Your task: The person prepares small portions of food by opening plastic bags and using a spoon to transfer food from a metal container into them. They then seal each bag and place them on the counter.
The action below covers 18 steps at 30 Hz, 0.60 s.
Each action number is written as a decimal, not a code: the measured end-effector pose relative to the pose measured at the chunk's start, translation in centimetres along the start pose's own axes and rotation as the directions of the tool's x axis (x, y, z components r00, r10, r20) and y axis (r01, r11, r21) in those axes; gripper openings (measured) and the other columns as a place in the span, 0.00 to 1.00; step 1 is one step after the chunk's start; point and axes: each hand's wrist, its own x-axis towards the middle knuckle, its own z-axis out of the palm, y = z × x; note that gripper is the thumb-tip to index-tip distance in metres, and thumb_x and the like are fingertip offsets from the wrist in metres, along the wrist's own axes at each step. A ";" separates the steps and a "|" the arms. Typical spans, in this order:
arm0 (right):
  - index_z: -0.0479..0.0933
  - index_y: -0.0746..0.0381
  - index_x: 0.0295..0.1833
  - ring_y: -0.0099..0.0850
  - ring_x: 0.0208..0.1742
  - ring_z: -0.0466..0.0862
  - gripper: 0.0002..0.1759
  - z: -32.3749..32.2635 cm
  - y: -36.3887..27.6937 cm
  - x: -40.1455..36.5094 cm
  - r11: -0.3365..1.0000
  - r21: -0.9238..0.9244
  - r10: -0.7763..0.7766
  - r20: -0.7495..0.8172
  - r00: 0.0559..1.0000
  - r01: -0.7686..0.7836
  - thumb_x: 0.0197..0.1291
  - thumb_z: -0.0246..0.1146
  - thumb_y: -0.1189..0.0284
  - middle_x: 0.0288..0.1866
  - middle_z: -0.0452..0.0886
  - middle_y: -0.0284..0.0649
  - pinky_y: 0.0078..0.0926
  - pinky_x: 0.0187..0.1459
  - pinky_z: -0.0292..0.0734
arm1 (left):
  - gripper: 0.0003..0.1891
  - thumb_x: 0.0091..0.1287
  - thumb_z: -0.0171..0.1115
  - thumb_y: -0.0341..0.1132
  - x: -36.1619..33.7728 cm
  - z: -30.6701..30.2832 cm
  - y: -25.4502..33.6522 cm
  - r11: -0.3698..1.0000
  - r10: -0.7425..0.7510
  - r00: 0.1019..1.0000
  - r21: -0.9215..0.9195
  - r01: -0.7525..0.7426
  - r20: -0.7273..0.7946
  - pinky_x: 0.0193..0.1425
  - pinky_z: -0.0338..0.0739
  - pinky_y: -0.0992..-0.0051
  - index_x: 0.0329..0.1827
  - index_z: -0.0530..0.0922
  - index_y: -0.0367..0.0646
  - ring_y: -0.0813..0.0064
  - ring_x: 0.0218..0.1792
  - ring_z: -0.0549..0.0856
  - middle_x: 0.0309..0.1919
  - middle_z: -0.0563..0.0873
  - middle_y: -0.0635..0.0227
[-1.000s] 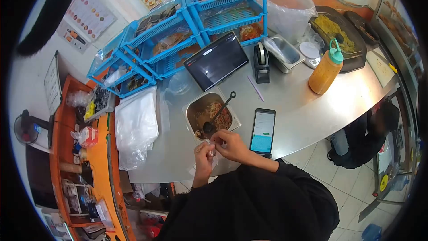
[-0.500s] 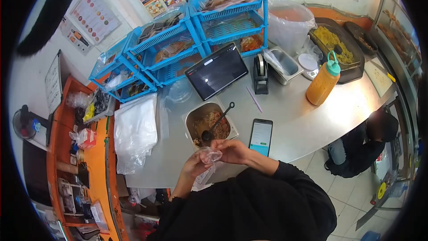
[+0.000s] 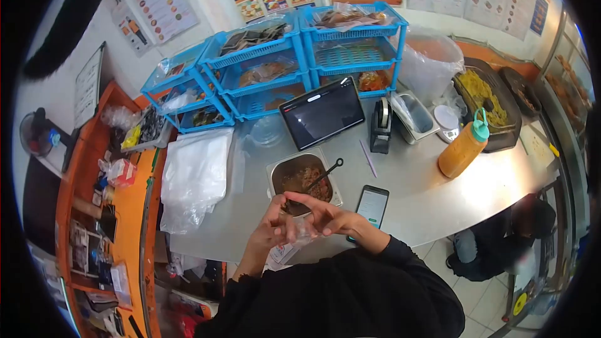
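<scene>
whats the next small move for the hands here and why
Probably ease the thin, clear, crumpled plastic wider apart: the left hand and right hand both have fingers at it, and no clear opening can be made out. The long-handled black ladle can likely wait, leaning in the rectangular silver metal pan with neither hand on its handle.

Racks (image 3: 355, 33) are super blue, desk (image 3: 426, 194) silvery grey, bottle (image 3: 462, 153) orange with a teal cap (image 3: 480, 128), spoon (image 3: 324, 174) black, pan (image 3: 335, 191) silver tbh.
</scene>
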 end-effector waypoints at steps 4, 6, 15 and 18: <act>0.55 0.58 0.63 0.20 0.38 0.71 0.42 0.5 -1.0 0.1 0.888 -0.460 -0.092 -0.116 0.989 0.028 0.38 0.60 0.86 0.34 0.68 0.32 0.16 0.36 0.66 | 0.34 0.51 0.63 0.26 0.4 0.4 -0.2 0.914 0.035 0.964 0.398 0.075 -0.263 0.39 0.71 0.78 0.60 0.56 0.48 0.79 0.34 0.77 0.31 0.78 0.69; 0.70 0.61 0.48 0.19 0.34 0.71 0.24 0.3 -0.9 0.3 0.542 -0.839 -0.452 -0.242 0.859 0.049 0.39 0.59 0.86 0.34 0.68 0.33 0.15 0.35 0.67 | 0.34 0.50 0.63 0.23 0.9 1.1 -0.6 0.900 0.087 0.940 0.431 0.069 -0.331 0.39 0.70 0.80 0.60 0.57 0.48 0.81 0.35 0.76 0.31 0.78 0.71; 0.70 0.65 0.27 0.24 0.24 0.73 0.09 -0.1 0.8 0.4 -0.014 -0.996 -0.738 -0.052 0.673 -0.091 0.35 0.60 0.85 0.29 0.69 0.39 0.18 0.24 0.70 | 0.20 0.47 0.61 0.20 3.0 2.3 -1.5 0.069 0.616 0.774 0.988 0.135 -0.149 0.32 0.69 0.84 0.46 0.74 0.44 0.82 0.29 0.73 0.35 0.74 0.70; 0.69 0.65 0.26 0.27 0.22 0.73 0.09 0.6 1.5 0.6 -0.026 -0.989 -0.747 -0.078 0.660 -0.146 0.35 0.59 0.86 0.27 0.69 0.41 0.21 0.23 0.69 | 0.18 0.45 0.61 0.20 3.1 2.3 -1.8 -0.173 0.803 0.596 0.965 0.194 0.024 0.30 0.69 0.82 0.41 0.76 0.44 0.78 0.30 0.74 0.34 0.73 0.68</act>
